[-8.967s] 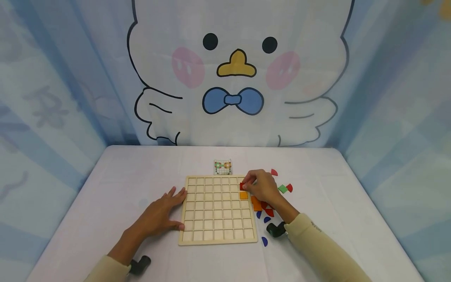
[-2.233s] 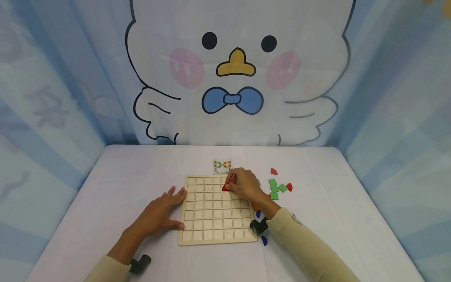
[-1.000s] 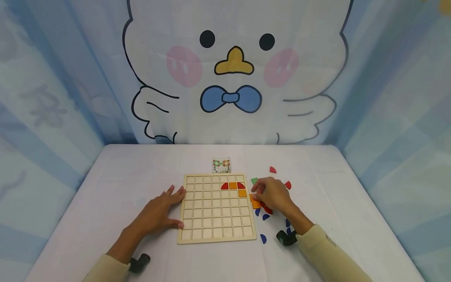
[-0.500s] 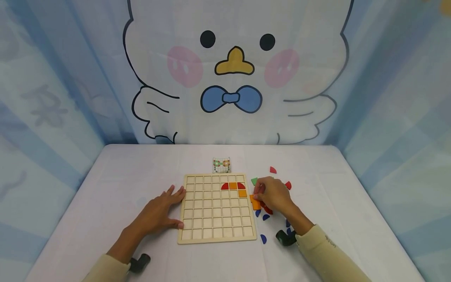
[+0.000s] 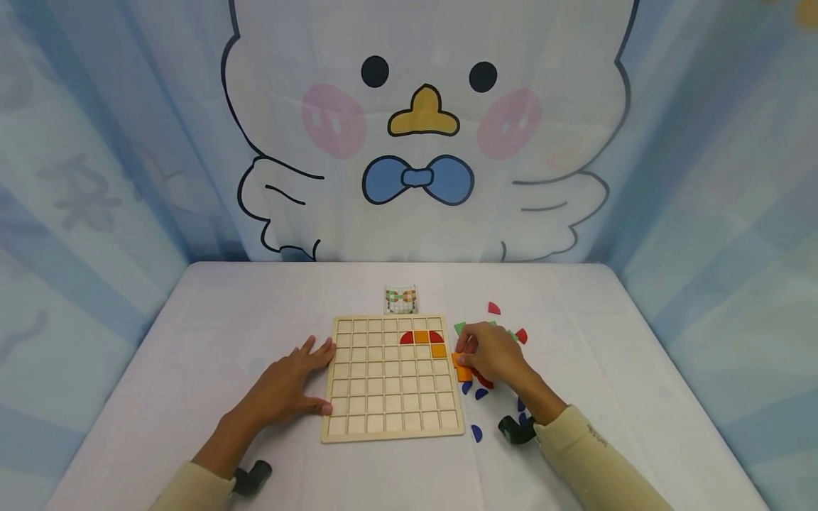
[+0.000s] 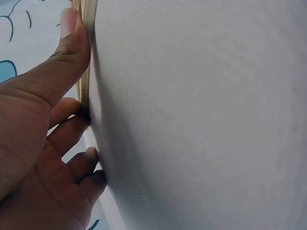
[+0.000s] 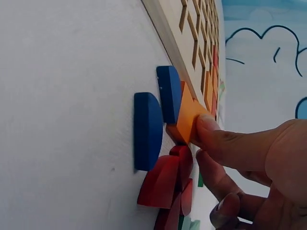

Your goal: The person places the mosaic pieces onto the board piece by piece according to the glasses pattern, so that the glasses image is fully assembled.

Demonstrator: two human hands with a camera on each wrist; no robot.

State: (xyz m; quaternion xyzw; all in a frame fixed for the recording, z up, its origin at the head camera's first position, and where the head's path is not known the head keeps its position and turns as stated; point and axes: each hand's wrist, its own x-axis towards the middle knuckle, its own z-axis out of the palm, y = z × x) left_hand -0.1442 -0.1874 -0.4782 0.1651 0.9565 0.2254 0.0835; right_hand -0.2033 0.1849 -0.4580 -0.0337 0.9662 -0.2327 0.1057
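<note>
In the head view, a light wooden grid board [image 5: 391,436] lies on the table. My left hand [image 5: 287,387] rests against its left edge, fingers spread; the left wrist view shows the thumb [image 6: 69,36] along the board's side. Two red quarter-round pieces [image 5: 407,338] and two orange squares [image 5: 438,350] sit in cells at the board's upper right. Beside the right edge, my right hand [image 5: 495,353] pinches an orange square tile [image 7: 197,111] between thumb and finger. Another orange tile [image 5: 464,374] lies right by it. The finger behind the held tile is mostly hidden.
Blue rounded pieces [image 5: 477,433], red quarter-rounds [image 5: 494,308] and green pieces [image 5: 459,328] lie scattered right of the board. A small printed pattern card [image 5: 400,299] stands behind it. Dark wrist cameras [image 5: 253,477] hang at both sleeves. A printed curtain surrounds the table.
The right hand set red quarter-rounds into the board's second row, then moved right, off the board, to the orange tiles. It has barely shifted in the last second. The left hand has stayed put.
</note>
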